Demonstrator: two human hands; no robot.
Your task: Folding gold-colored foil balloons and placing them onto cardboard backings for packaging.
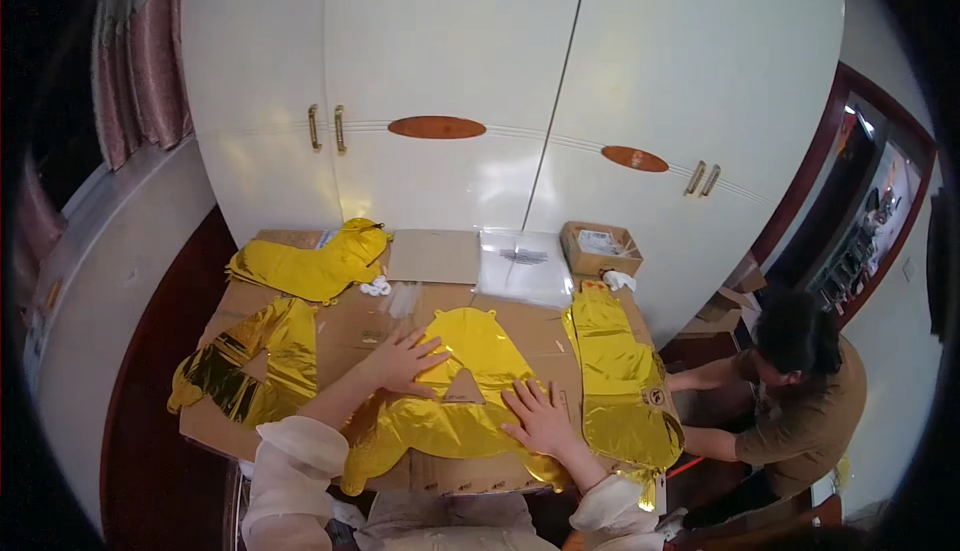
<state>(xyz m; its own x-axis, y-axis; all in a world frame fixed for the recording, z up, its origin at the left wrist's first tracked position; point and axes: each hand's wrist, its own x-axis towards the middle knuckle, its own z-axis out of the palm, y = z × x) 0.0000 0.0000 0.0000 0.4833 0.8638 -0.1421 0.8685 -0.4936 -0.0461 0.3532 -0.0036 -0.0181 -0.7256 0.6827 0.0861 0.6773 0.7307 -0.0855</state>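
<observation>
A flat, uninflated gold foil balloon [440, 429] with a triangular hole lies in front of me on the cardboard-covered table [345, 336]. My left hand [405, 363] rests on its upper left part, fingers spread. On the right side of the same balloon lies my right hand [540, 419], flat and with its fingers apart. Neither hand grips anything. Left of my left forearm is another gold foil balloon [290, 336], creased and shiny, hanging partly over the edge. More flat gold balloons [610, 371] are layered to the right of my right hand.
Gold balloons [310, 263] lie at the back left, beside small white rolls [375, 287]. Along the back are a cardboard sheet [433, 256], clear plastic bags [520, 269] and a small open box [602, 251]. White cabinets [450, 51] stand behind. A person [805, 411] crouches at the right.
</observation>
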